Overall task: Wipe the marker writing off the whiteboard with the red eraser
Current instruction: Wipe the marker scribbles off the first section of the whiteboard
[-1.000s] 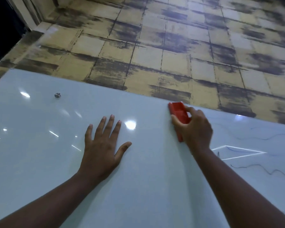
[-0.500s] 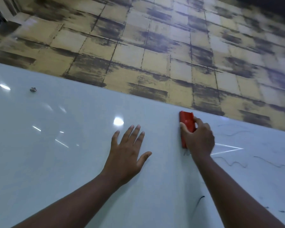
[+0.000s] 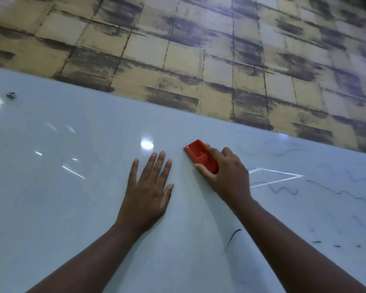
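Moved: red eraser [image 3: 201, 156] now tilted, off the far edge.
Right hand [image 3: 226, 176]: grips eraser, wiping whiteboard [image 3: 72, 197].
Left hand [image 3: 148, 191]: flat, fingers released, likely bracing.

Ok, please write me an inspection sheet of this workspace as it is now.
Surface: glossy whiteboard, light glare spots.
Job's things: red eraser on the board; wavy marker lines remain at right, short dark stroke near the right forearm.
Clutter: nothing seen.
Hands: left hand flat on the board, fingers straight; right hand grips the eraser.
Cables: nothing seen.
Surroundings: round metal mount at upper left; yellow and dark checked wallpaper above.
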Demonstrator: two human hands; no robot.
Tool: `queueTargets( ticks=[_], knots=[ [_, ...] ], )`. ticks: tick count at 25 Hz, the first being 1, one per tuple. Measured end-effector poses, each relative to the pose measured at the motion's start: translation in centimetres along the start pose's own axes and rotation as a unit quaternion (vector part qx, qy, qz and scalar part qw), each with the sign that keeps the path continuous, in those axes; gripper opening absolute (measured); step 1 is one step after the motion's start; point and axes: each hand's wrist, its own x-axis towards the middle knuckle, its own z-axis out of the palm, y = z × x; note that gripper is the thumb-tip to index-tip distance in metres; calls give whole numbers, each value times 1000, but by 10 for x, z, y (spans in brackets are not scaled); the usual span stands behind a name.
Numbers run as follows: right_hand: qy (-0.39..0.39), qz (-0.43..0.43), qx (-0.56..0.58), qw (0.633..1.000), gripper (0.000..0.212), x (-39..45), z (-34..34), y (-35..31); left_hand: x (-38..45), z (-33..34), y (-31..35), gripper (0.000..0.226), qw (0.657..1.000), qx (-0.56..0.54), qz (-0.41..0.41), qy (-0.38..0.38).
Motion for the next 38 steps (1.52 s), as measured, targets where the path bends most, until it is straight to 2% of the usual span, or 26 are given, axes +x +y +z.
queueTargets(
  ticks=[6, 8, 12, 19, 24, 26, 27, 29, 31, 38],
  knots=[
    [15, 186, 24, 982, 64, 33, -31, 72, -6, 1, 1, 61, 1000, -3, -1, 0],
    [12, 210, 45, 976, 64, 43, -32, 79, -7, 1, 1, 61, 1000, -7, -2, -1],
    [-5, 180, 41, 983, 65, 26, -31, 61, -6, -3, 4, 62, 1000, -20, -11, -9],
    [-11, 69, 43, 997, 63, -76, -7, -14, -19, -6, 5, 64, 999, -21, -5, -32],
    [-65, -7, -4, 998, 66, -95, -19, -5, -41, -10, 8, 65, 999, -25, -3, -35],
    [-69, 5, -24, 997, 64, -85, -29, 21, -51, -12, 9, 65, 999, -28, -3, -33],
    [-52, 39, -15, 998, 62, -79, -34, 36, -54, -13, 10, 65, 999, -28, -5, -30],
    [-12, 122, 42, 992, 59, -77, -39, 60, -62, -14, 14, 64, 999, -29, -13, -24],
    [17, 144, 76, 986, 58, -84, -37, 68, -70, -14, 17, 64, 999, -25, -17, -20],
    [9, 24, 107, 994, 57, -172, -3, 33, -95, -19, 38, 64, 997, -21, -59, -40]
  ],
)
